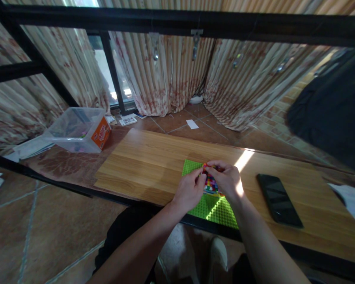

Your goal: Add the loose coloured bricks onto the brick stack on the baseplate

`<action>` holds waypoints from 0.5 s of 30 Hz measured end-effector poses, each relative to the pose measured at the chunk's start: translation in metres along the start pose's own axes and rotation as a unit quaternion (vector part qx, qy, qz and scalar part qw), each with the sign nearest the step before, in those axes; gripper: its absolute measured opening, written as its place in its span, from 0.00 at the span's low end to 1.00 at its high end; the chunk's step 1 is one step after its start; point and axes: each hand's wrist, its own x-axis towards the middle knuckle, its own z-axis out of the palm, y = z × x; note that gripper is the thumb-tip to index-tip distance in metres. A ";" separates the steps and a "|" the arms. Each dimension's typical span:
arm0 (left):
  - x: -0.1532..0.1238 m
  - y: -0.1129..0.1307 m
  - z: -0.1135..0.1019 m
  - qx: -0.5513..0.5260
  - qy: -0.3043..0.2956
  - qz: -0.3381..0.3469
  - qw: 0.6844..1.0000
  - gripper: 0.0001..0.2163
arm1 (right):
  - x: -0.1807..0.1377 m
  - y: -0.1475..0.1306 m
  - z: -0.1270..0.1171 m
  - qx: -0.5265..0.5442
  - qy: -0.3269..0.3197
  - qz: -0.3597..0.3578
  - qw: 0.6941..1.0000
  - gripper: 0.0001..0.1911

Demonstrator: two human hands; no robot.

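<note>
A bright green studded baseplate (215, 211) lies near the front edge of a wooden table (142, 161). On it stands a small block of many-coloured bricks (210, 184). My left hand (189, 189) is curled at the block's left side, its fingertips pinched against the bricks. My right hand (226, 179) covers the block's top and right side with bent fingers. Both hands grip the block, and part of it is hidden under them.
A black phone (279, 200) lies flat on the table to the right of the baseplate. White paper (350, 199) sits at the far right. On the floor to the left stands a clear plastic box (77, 129) with an orange label. Curtains hang behind.
</note>
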 end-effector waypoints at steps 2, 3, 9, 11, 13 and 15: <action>0.000 -0.001 0.000 0.002 0.001 0.003 1.000 0.17 | 0.000 0.000 0.000 0.003 0.000 -0.003 1.000 0.19; 0.000 -0.001 0.000 0.002 0.000 0.005 1.000 0.17 | 0.000 0.000 0.001 0.002 0.000 -0.005 1.000 0.20; -0.001 0.000 0.000 -0.018 0.001 0.001 1.000 0.17 | -0.001 -0.003 0.002 -0.018 -0.001 -0.004 1.000 0.19; 0.001 -0.001 0.000 -0.049 0.017 -0.023 0.998 0.15 | -0.001 -0.004 -0.001 0.010 -0.002 0.004 1.000 0.19; 0.005 -0.001 -0.002 -0.118 0.048 -0.085 0.988 0.14 | 0.000 -0.007 -0.009 0.061 0.033 0.000 0.998 0.19; 0.010 -0.001 -0.007 -0.237 0.078 -0.169 0.953 0.13 | 0.001 -0.011 -0.023 0.104 0.099 -0.034 0.989 0.18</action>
